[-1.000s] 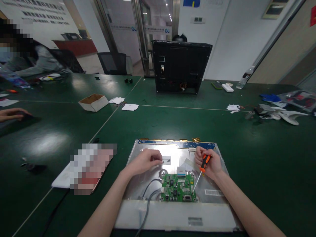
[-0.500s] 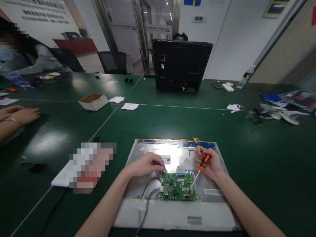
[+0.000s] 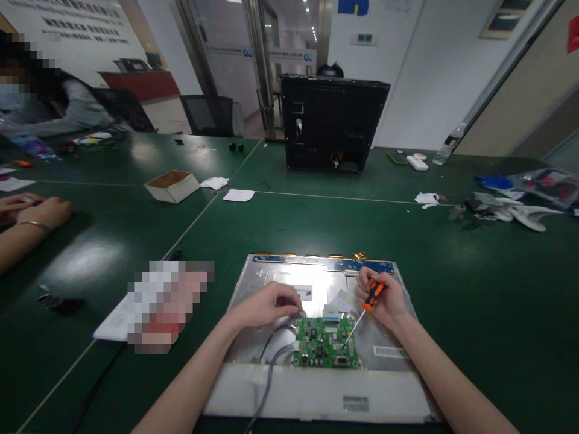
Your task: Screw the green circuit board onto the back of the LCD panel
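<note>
A green circuit board (image 3: 320, 343) lies on the metal back of a flat display panel (image 3: 389, 380), with a blue strip board (image 3: 298, 261) along the panel's far edge. My right hand (image 3: 382, 295) grips a screwdriver (image 3: 374, 295) by its orange and black handle. The shaft slants down to the left, its tip over the board's lower right part; I cannot tell whether it touches. At the board's upper left corner, my left hand (image 3: 274, 301) has thumb and fingertips pinched together. Anything between them is hidden. A grey cable (image 3: 270, 380) runs from the board's left side towards me.
Left of the panel lies a blurred-out packet (image 3: 167, 307). Farther back are an open carton (image 3: 172, 187), a black monitor housing (image 3: 335, 123), a plastic bottle (image 3: 449, 144) and loose parts (image 3: 493, 208). Another person's hands (image 3: 38, 214) rest at the left.
The screwdriver's tip has shifted slightly left over the circuit board. My left hand has stayed almost still. The other person's hands have moved a little.
</note>
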